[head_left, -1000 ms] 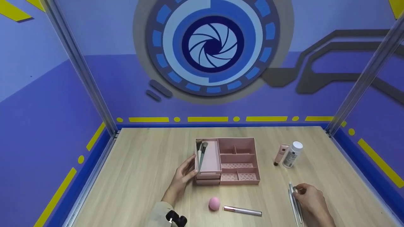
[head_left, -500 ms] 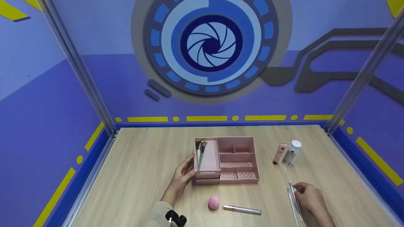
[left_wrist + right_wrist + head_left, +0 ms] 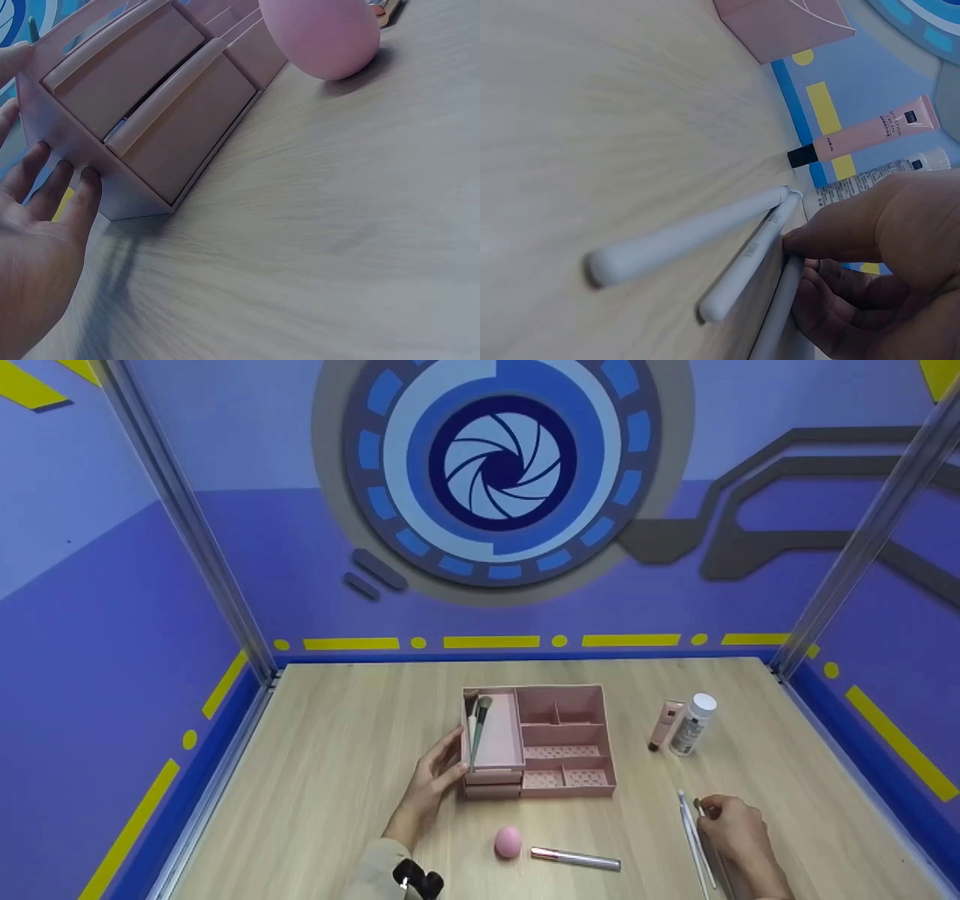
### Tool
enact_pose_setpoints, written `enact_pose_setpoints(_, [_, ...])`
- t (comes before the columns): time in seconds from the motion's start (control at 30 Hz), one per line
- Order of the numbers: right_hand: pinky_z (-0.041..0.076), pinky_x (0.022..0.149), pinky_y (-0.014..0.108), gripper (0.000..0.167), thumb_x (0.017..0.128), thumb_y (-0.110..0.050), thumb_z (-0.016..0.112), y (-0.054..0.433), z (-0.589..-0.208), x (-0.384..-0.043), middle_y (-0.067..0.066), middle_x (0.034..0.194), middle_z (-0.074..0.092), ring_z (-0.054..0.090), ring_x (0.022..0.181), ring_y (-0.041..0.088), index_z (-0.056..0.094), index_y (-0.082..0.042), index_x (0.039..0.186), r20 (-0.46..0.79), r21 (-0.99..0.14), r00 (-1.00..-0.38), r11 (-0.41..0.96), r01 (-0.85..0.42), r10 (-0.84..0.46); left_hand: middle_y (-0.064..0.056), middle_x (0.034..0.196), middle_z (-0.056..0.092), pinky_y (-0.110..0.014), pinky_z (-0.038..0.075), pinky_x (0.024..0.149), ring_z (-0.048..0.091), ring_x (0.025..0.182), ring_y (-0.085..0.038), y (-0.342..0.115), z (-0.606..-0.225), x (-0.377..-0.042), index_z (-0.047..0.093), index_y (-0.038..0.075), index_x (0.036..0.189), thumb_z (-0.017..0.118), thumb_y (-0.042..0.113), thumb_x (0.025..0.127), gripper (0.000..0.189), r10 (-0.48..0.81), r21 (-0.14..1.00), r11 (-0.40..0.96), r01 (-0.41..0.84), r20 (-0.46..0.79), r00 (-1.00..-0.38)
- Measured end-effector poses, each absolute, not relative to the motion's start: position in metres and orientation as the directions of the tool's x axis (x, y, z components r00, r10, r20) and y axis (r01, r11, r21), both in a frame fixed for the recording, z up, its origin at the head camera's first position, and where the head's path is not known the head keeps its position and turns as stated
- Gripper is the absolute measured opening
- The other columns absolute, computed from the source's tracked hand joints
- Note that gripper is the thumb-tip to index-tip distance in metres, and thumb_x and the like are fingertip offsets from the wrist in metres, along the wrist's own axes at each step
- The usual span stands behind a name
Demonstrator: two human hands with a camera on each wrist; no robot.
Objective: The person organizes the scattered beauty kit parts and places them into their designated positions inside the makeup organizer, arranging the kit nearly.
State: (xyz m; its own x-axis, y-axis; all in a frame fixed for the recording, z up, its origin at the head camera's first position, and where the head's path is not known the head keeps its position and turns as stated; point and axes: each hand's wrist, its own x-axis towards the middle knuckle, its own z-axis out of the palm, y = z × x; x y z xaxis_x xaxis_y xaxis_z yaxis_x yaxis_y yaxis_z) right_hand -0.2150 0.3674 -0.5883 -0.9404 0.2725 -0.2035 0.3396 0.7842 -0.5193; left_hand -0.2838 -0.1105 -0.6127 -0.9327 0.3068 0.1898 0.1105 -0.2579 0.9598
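My left hand (image 3: pixel 429 784) rests against the left side of a pink makeup organizer (image 3: pixel 568 793). In the left wrist view its extended fingertips touch the side wall, beside two drawers (image 3: pixel 187 124). Two makeup brushes (image 3: pixel 478 735) lie on the organizer's top left tray. On the right, my right hand (image 3: pixel 739 831) pinches a slim makeup brush (image 3: pixel 778 309) between thumb and forefinger; a dark tip shows past the fingers in the head view. Beside it on the table lie two more slim white-handled sticks (image 3: pixel 690 236), their far ends meeting. The palm side hides part of the held brush.
A pink makeup sponge (image 3: pixel 508 842) and a silver tube (image 3: pixel 576 859) lie in front of the organizer. Behind the right hand stand a pink cream tube (image 3: pixel 666 725) with a black cap and a white-capped bottle (image 3: pixel 693 726). Walls enclose the table (image 3: pixel 360 712).
The brush in my right hand has come apart from the two white-handled sticks, which have shifted slightly left. My left hand and the organizer stay put.
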Motion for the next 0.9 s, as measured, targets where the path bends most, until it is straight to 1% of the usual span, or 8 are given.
enact_pose_setpoints(0.17, [0.049, 0.064, 0.033, 0.036, 0.08, -0.005, 0.064, 0.368, -0.587, -0.216, 0.018, 0.097, 0.067, 0.056, 0.08, 0.022, 0.065, 0.007, 0.115, -0.204, -0.517, -0.942, 0.788, 0.335, 0.267, -0.016, 0.16, 0.024, -0.042, 0.025, 0.119, 0.023, 0.147, -0.033, -0.111, -0.611, -0.284, 0.03, 0.008, 0.152, 0.062, 0.012, 0.093, 0.067, 0.311, 0.96, -0.256, 0.116, 0.195, -0.93])
enact_pose_setpoints(0.3, [0.047, 0.06, 0.029, 0.036, 0.08, -0.004, 0.063, 0.368, -0.587, -0.218, 0.017, 0.096, 0.066, 0.055, 0.079, 0.021, 0.064, 0.007, 0.115, -0.226, -0.524, -0.936, 0.776, 0.352, 0.271, -0.016, 0.16, 0.024, -0.04, 0.026, 0.119, 0.023, 0.147, -0.034, -0.111, -0.611, -0.284, 0.03, 0.007, 0.152, 0.062, 0.011, 0.093, 0.068, 0.31, 0.958, -0.267, 0.107, 0.19, -0.932])
enact_pose_setpoints(0.43, [0.047, 0.062, 0.031, 0.035, 0.08, -0.004, 0.063, 0.369, -0.585, -0.218, 0.015, 0.094, 0.067, 0.055, 0.079, 0.021, 0.066, 0.006, 0.113, -0.207, -0.519, -0.939, 0.783, 0.343, 0.274, -0.015, 0.16, 0.023, -0.038, 0.027, 0.118, 0.023, 0.147, -0.033, -0.111, -0.611, -0.283, 0.03, 0.008, 0.153, 0.062, 0.011, 0.093, 0.068, 0.312, 0.958, -0.275, 0.086, 0.174, -0.934])
enact_pose_setpoints(0.57, [0.048, 0.062, 0.032, 0.035, 0.081, -0.005, 0.063, 0.368, -0.582, -0.218, 0.013, 0.093, 0.067, 0.056, 0.079, 0.021, 0.066, 0.006, 0.114, -0.186, -0.522, -0.945, 0.788, 0.326, 0.268, -0.012, 0.161, 0.024, -0.039, 0.027, 0.118, 0.024, 0.147, -0.031, -0.111, -0.611, -0.283, 0.031, 0.011, 0.153, 0.063, 0.013, 0.093, 0.067, 0.316, 0.961, -0.268, 0.074, 0.16, -0.935])
enact_pose_setpoints(0.77, [0.047, 0.061, 0.03, 0.036, 0.083, -0.008, 0.065, 0.365, -0.575, -0.22, 0.012, 0.094, 0.066, 0.057, 0.08, 0.021, 0.065, 0.004, 0.117, -0.174, -0.539, -0.95, 0.782, 0.312, 0.258, -0.014, 0.161, 0.023, -0.043, 0.028, 0.118, 0.023, 0.147, -0.034, -0.111, -0.611, -0.283, 0.031, 0.01, 0.153, 0.063, 0.015, 0.093, 0.068, 0.311, 0.96, -0.264, 0.096, 0.179, -0.933])
enact_pose_setpoints(0.9, [0.046, 0.063, 0.03, 0.037, 0.082, -0.008, 0.066, 0.362, -0.57, -0.222, 0.013, 0.095, 0.066, 0.057, 0.082, 0.022, 0.066, 0.003, 0.117, -0.155, -0.55, -0.956, 0.782, 0.293, 0.249, -0.015, 0.161, 0.022, -0.04, 0.03, 0.117, 0.023, 0.147, -0.035, -0.111, -0.613, -0.283, 0.031, 0.009, 0.153, 0.063, 0.014, 0.093, 0.068, 0.308, 0.958, -0.268, 0.102, 0.185, -0.933])
